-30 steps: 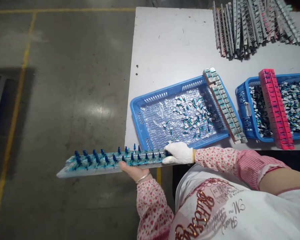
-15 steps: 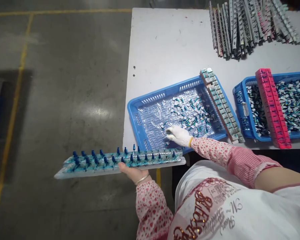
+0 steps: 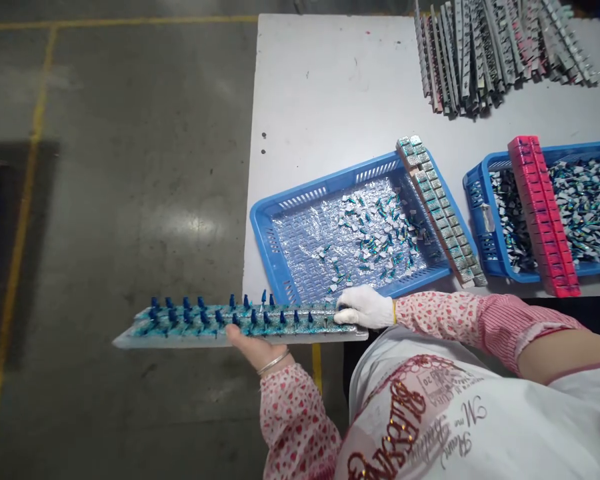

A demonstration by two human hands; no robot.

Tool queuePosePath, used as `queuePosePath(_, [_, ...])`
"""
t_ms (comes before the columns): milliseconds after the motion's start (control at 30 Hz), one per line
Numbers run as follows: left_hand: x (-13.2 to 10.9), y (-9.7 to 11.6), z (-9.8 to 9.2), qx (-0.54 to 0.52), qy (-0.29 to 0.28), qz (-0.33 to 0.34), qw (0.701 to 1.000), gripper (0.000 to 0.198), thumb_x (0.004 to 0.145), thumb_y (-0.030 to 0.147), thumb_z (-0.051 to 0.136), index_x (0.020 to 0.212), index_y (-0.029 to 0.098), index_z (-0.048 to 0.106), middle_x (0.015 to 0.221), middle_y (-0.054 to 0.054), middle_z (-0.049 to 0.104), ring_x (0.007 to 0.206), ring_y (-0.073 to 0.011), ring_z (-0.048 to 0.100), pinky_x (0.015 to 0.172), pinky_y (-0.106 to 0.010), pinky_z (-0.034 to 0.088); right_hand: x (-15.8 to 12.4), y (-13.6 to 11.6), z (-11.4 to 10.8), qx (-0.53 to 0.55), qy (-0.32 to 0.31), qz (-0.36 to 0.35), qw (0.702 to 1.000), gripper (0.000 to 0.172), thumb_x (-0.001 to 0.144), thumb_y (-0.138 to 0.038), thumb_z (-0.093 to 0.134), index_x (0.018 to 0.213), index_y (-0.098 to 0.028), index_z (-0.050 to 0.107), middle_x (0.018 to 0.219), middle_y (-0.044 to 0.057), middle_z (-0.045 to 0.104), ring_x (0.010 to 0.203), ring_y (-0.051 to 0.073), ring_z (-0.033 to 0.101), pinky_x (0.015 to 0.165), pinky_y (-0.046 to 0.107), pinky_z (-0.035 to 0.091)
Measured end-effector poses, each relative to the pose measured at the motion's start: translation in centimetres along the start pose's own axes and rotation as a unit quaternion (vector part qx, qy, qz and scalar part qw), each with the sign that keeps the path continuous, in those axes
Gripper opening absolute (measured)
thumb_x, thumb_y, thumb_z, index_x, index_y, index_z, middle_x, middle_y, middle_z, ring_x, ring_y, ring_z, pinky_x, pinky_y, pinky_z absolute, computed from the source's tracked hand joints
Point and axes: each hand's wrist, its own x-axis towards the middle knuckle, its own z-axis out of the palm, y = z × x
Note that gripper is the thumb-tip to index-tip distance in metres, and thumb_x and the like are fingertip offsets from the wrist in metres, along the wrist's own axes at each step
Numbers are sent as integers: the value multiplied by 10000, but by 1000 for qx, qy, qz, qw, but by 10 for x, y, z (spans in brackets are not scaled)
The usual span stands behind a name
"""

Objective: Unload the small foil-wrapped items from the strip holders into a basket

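A long rack (image 3: 200, 340) with two rows of small dark-blue pieces (image 3: 187, 304) standing up along it is held level in front of me. My left hand (image 3: 253, 347), bare with a bracelet at the wrist, grips the rack near its middle, the thumb over the near side. At the rack's right end, my right hand (image 3: 363, 308) in a white glove has its fingers curled down onto the top. What those fingers pinch is hidden. Just beyond the rack lies a blue basket (image 3: 263, 230), holding loose small blue-and-white pieces (image 3: 380, 230) on its lined bottom.
A silvery block strip (image 3: 440, 207) rests across the basket's right side. Further right, a pink block strip (image 3: 545, 220) crosses a second blue basket (image 3: 485, 193) full of similar pieces. A heap of racks (image 3: 500, 53) lies at the back of the white table (image 3: 320, 87).
My right hand has come from over the basket to the rack's right end and closed there. The left hand still holds the rack, shifted slightly left.
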Motion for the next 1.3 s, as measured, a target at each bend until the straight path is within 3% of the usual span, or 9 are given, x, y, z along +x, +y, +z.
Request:
queuePosePath(133, [4,0,3,5,-8,-9,1000,616,835,591,426,1291,202,565,1372,-55,550,1382,-265,364,1136,-460,276,3,-4,-3,104,107,-18,989,379,877,-530,522,961,-189,665,911,80,665,814,178,592,654,264,415])
queuePosePath(300, [-4,-12,4,-23,-28,-9,999,589,847,587,388,1308,263,562,1415,-34,518,1389,-244,360,1155,-436,253,35,27,-16,220,191,145,946,392,991,-373,267,1117,-166,575,856,45,654,652,120,575,588,241,446])
queuePosePath(467, [-21,-25,13,-17,-62,6,998,638,854,624,355,1344,252,526,1430,-69,496,1370,-236,392,1134,-424,301,39,43,-22,85,158,134,975,318,870,-375,572,1120,-185,620,1056,70,650,953,178,587,810,285,429])
queuePosePath(600, [-30,-32,24,-1,-10,-1,1000,594,871,580,377,1345,252,521,1395,-69,527,1318,-227,459,1096,-411,367,32,7,-8,80,51,64,993,386,913,-543,472,1039,-222,646,940,38,676,821,165,610,675,253,396])
queuePosePath(733, [-34,-37,26,15,28,-36,999,546,865,552,420,1295,249,567,1322,-63,581,1246,-219,531,1026,-363,446,34,-12,8,26,28,52,998,449,877,-614,492,915,-202,668,861,55,671,758,176,597,608,256,333])
queuePosePath(933, [-31,-31,28,24,11,-7,1000,523,835,532,493,1244,222,596,1268,-68,614,1193,-210,572,992,-349,474,30,-11,16,152,70,138,976,390,874,-546,554,842,-173,664,705,-2,616,675,124,542,596,236,306])
queuePosePath(1067, [-30,-30,32,34,79,-32,996,574,803,525,545,1240,155,588,1292,-115,593,1183,-235,579,963,-363,496,27,-15,-10,128,148,48,979,365,855,-532,589,838,-179,682,791,28,641,760,146,559,691,256,363])
queuePosePath(1167, [-32,-35,27,21,47,-48,998,548,846,540,466,1260,202,588,1323,-91,578,1219,-214,555,989,-343,472,38,2,-32,116,223,71,965,377,905,-521,516,920,-177,668,845,34,648,798,149,565,724,255,381])
queuePosePath(1300, [-37,-47,18,-13,-29,-57,998,533,876,593,391,1254,283,602,1326,-56,584,1262,-195,520,1028,-337,433,57,38,-31,24,125,147,981,330,910,-459,527,957,-163,664,890,58,652,815,167,569,688,262,361])
